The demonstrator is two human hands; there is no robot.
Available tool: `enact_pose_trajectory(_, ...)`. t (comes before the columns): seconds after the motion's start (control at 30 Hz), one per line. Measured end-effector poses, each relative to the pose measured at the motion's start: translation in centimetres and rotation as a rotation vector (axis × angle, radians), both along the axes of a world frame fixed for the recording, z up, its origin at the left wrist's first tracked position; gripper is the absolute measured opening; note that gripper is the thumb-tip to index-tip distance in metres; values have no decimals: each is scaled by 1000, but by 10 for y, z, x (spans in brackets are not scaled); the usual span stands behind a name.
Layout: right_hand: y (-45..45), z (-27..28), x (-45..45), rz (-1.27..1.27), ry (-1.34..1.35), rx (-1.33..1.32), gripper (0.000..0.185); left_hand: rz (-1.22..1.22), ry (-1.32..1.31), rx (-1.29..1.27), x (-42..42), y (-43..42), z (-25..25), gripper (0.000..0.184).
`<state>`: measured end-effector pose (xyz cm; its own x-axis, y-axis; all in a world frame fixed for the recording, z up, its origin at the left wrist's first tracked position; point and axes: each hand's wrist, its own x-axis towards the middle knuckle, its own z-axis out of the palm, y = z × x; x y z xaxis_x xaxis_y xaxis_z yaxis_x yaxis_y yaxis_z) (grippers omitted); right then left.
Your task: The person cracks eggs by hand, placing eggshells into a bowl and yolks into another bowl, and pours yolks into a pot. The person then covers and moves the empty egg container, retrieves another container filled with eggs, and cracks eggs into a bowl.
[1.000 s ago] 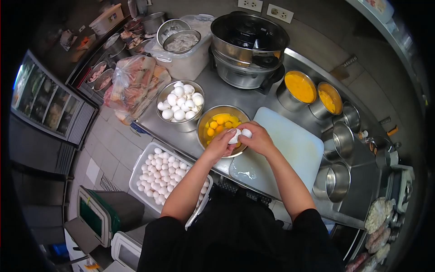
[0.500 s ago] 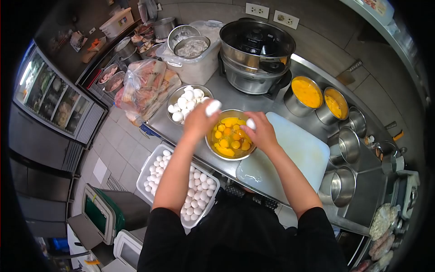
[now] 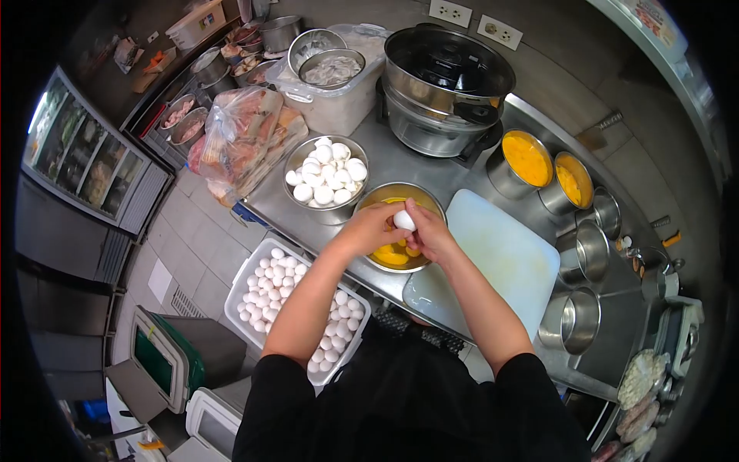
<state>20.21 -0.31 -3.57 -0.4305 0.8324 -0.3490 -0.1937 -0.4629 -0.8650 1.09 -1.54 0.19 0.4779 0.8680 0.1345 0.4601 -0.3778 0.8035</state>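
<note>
Over a steel bowl (image 3: 437, 205) of cracked yolks and whites, my two hands meet around one white egg (image 3: 404, 221). My left hand (image 3: 371, 229) has its fingers closed on the egg from the left. Fingers of my right hand (image 3: 433, 232) wrap it from the right, with the thumb near its top. Part of the yolks (image 3: 391, 254) shows beneath; my hands hide the rest. Just behind and left stands another steel bowl (image 3: 294, 197) heaped with white eggs or shells (image 3: 327, 173); I cannot tell which.
A white cutting board (image 3: 500, 254) lies right of the bowl. Two steel pots (image 3: 508, 179) of yellow egg stand behind it. Several steel pots (image 3: 583, 250) line the right. A tub of white eggs (image 3: 269, 289) is below the counter edge. A large lidded cooker (image 3: 446, 85) stands at the back.
My left hand, earlier raised by the heaped bowl with something white in it, has come down over the yolk bowl. It now joins my right hand on the egg.
</note>
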Motion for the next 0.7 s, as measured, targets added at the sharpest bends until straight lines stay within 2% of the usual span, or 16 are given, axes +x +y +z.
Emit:
enact_pose_trajectory(0.03, 0, 2, -3, 2, -5, -1, 48, 2, -5, -1, 1, 0, -1, 52)
enact_pose_trajectory(0.1, 0, 4, -7, -74, -480, 210, 44, 34, -43, -80, 3, -2, -4, 49)
enact_pose_trajectory(0.13, 2, -3, -6, -75, -485, 207, 44, 31, -47, -84, 4, -3, -8, 49)
enact_pose_trajectory(0.2, 4, -11, -9, -176, -791, 810, 46, 100, -101, -48, 5, -3, -20, 49)
enact_pose_trajectory(0.33, -3, 10, -6, -132, -966, 841, 47, 93, -121, -42, 3, -2, -29, 49)
enact_pose_trajectory(0.4, -2, 21, -7, -48, -1223, 970, 41, 103, -135, 52, 0, -4, -24, 51)
enact_pose_trajectory(0.43, 1, 27, -10, -44, -1220, 973, 41, 108, -135, 53, -1, -5, -18, 51)
enact_pose_trajectory(0.5, 7, 40, -18, -161, -999, 1142, 38, 199, -173, 171, -3, -3, -2, 53)
enact_pose_trajectory(0.53, 11, 52, -26, -160, -999, 1139, 38, 199, -172, 167, -8, 1, 5, 53)
enact_pose_trajectory(0.63, 43, 80, -65, -176, -772, 1145, 42, 308, -30, 428, -44, 29, 30, 56)
enact_pose_trajectory(0.7, 73, 76, -92, -165, -717, 1131, 45, 341, 134, 556, -73, 49, 38, 56)
